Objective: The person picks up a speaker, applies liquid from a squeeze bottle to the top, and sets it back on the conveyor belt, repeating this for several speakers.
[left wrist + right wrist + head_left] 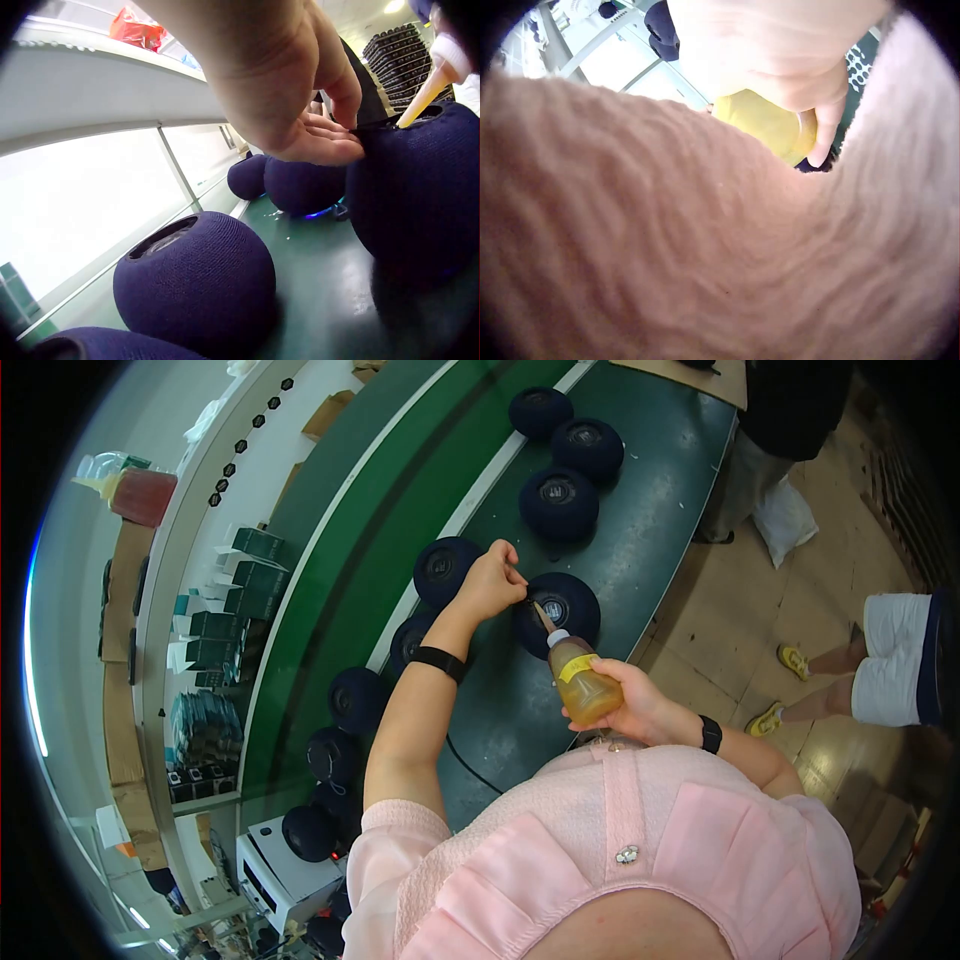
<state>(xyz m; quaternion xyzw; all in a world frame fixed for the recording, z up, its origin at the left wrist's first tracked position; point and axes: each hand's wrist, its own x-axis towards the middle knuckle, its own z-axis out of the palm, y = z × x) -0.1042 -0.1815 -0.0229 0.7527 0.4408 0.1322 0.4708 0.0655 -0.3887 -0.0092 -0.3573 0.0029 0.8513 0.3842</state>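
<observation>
My right hand (pixel 645 705) grips a squeeze bottle (pixel 590 697) of amber liquid with a yellow label. The bottle's long pointed nozzle (pixel 422 96) tilts down to the top opening of a round navy fabric-covered speaker (pixel 578 622). At the near rim of that opening, my left hand (pixel 490 585) pinches the speaker's fabric edge between thumb and fingertips. In the right wrist view, the fingers (pixel 826 127) wrap the yellow bottle (pixel 761 124), and pink cloth hides most of the rest. Another navy speaker (pixel 440 568) stands beside my left wrist.
Several navy speakers, such as this one (pixel 558 505), line the green bench (pixel 640 510) ahead and to the left. A white machine (pixel 290 875) stands at lower left. Small boxes (pixel 225 625) sit on the shelf. Another person's legs (pixel 830 680) show at right.
</observation>
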